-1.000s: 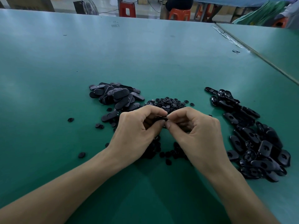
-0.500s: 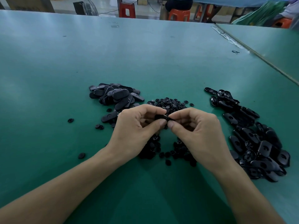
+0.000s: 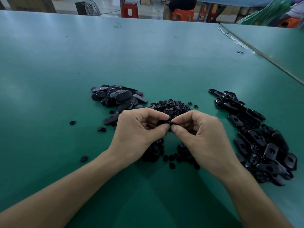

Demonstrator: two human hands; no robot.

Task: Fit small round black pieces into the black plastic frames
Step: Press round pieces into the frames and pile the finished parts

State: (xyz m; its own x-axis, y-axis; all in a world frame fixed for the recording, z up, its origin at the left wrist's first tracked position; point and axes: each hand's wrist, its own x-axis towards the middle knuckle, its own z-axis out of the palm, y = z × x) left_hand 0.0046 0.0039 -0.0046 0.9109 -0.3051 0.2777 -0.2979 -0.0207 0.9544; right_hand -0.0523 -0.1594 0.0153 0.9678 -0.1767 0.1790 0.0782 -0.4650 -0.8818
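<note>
My left hand point(image 3: 139, 129) and my right hand point(image 3: 200, 134) meet over the middle of the green table, thumbs and forefingers pinching one black plastic frame point(image 3: 166, 122) between them; most of it is hidden by my fingers. Whether a round piece sits in it cannot be seen. A heap of small round black pieces point(image 3: 171, 107) lies just beyond my hands, and more round pieces point(image 3: 171, 157) lie beneath them. A pile of black oval frames point(image 3: 116, 97) sits to the left.
A long pile of black frames with round recesses point(image 3: 263, 142) runs down the right side. Stray round pieces point(image 3: 72, 122) dot the table point(image 3: 148, 55) at left. A seam to a second table point(image 3: 263, 55) runs at far right. Stools and a fan stand beyond the far edge.
Both hands have lifted slightly away from me, still pinching the frame together. The piles have not moved.
</note>
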